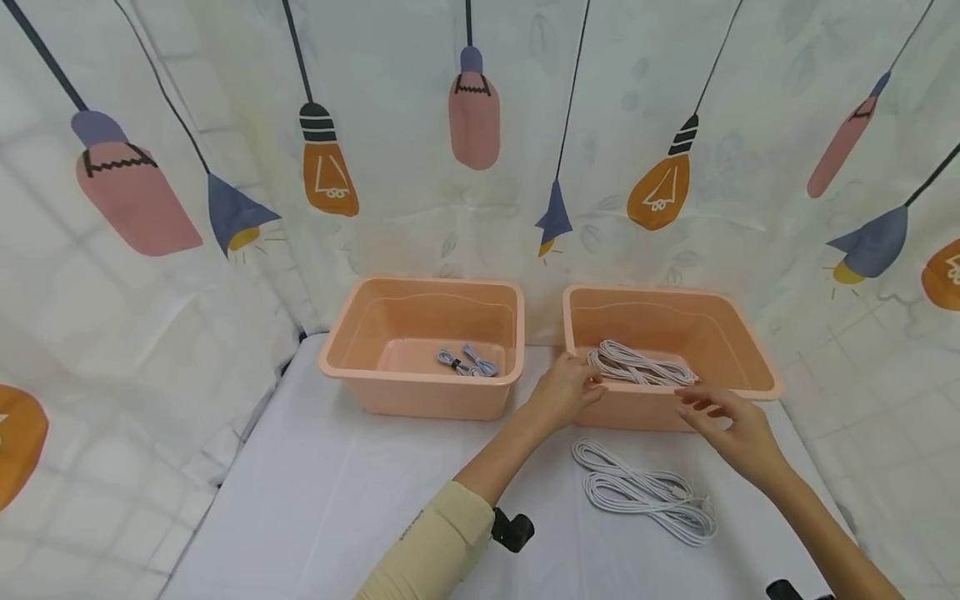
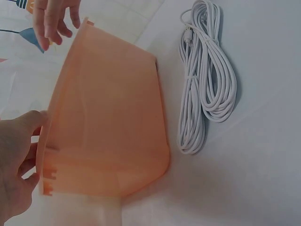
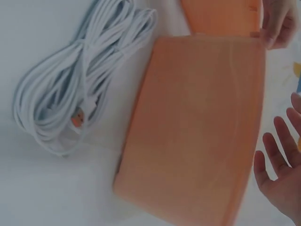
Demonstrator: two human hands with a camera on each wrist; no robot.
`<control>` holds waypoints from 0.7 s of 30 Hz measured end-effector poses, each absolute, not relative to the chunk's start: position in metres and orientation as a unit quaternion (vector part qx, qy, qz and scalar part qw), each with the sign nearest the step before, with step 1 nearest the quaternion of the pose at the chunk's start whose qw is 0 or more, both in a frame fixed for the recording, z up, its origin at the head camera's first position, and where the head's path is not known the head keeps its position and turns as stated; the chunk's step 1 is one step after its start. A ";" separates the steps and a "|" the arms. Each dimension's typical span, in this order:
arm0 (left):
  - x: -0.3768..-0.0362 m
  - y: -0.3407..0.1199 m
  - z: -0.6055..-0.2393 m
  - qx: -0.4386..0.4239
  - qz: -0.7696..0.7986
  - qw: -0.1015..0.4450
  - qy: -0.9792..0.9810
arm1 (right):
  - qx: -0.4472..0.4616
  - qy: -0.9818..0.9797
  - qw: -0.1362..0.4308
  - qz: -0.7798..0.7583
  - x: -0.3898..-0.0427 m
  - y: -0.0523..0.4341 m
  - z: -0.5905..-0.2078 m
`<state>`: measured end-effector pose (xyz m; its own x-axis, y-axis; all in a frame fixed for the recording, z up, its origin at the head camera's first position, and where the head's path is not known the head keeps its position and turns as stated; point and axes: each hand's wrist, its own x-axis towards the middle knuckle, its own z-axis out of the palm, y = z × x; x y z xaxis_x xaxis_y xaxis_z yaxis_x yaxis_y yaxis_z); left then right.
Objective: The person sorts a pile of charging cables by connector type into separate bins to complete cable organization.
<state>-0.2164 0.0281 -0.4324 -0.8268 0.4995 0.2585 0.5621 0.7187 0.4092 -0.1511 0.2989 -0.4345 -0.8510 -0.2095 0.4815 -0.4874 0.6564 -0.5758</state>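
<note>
A bundle of white cable (image 1: 641,364) lies inside the right peach bin (image 1: 750,385), against its front wall. My left hand (image 1: 567,389) is at the bin's front left corner, loosely bent fingers at the rim close to the bundle's left end. In the left wrist view, that hand (image 2: 19,160) partly overlaps the rim. My right hand (image 1: 731,429) hovers by the front rim near the bundle's right end. Its fingers (image 3: 282,146) are spread with nothing between them in the right wrist view. A second white cable bundle (image 1: 645,492), folded and tied, lies on the table before the bin.
To the left stands another peach bin (image 1: 420,402), holding small grey-blue cable bundles (image 1: 468,362). Both bins rest on a white-covered table (image 1: 315,500) near a patterned curtain (image 1: 405,225) that hangs behind and along the sides.
</note>
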 end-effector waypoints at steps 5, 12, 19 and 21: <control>-0.217 0.028 -0.433 -0.288 -0.250 0.067 -0.922 | 0.211 -0.889 0.196 0.357 -0.149 0.296 -0.453; -0.216 0.028 -0.433 -0.287 -0.243 0.063 -0.924 | 0.221 -0.899 0.175 0.335 -0.145 0.289 -0.478; -0.215 0.028 -0.433 -0.281 -0.246 0.062 -0.926 | 0.203 -0.910 0.138 0.335 -0.142 0.284 -0.502; -0.216 0.028 -0.434 -0.282 -0.248 0.064 -0.925 | 0.195 -0.911 0.126 0.339 -0.141 0.283 -0.507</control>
